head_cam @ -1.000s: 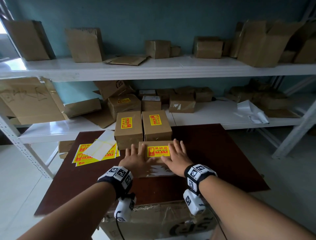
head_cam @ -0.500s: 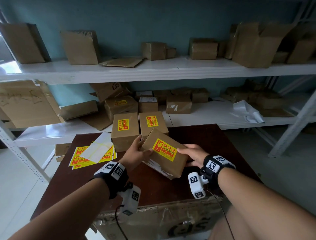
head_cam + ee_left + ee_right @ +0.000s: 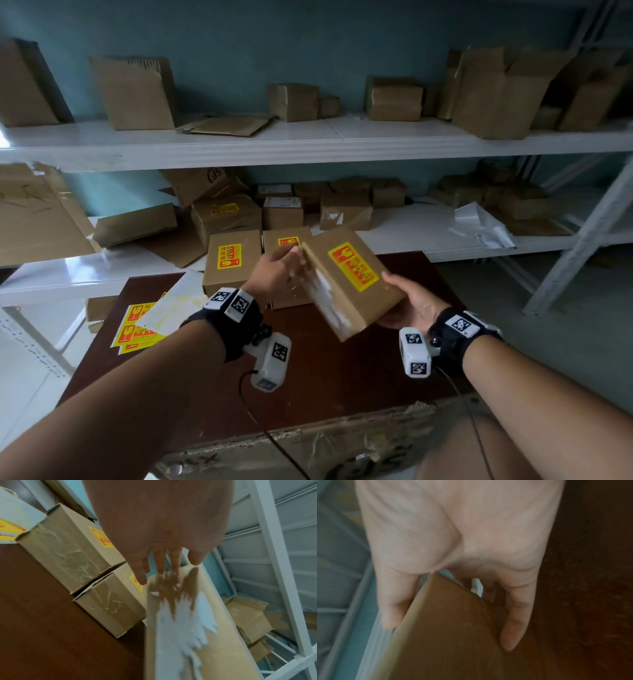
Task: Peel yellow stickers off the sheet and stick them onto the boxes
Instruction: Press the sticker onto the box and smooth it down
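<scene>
Leftmost, sticker sheets (image 3: pixel 137 329) lying on the brown table (image 3: pixel 342 377), partly under white backing paper (image 3: pixel 174 308). Next, two labelled boxes (image 3: pixel 229 260) standing side by side at the table's far edge. Left hand (image 3: pixel 274 270) with fingers straight, touching the lifted box (image 3: pixel 349 284) at its far end. Right hand (image 3: pixel 416 306) gripping that tilted box's near corner, thumb above, fingers beneath; yellow sticker (image 3: pixel 354 267) on top.
</scene>
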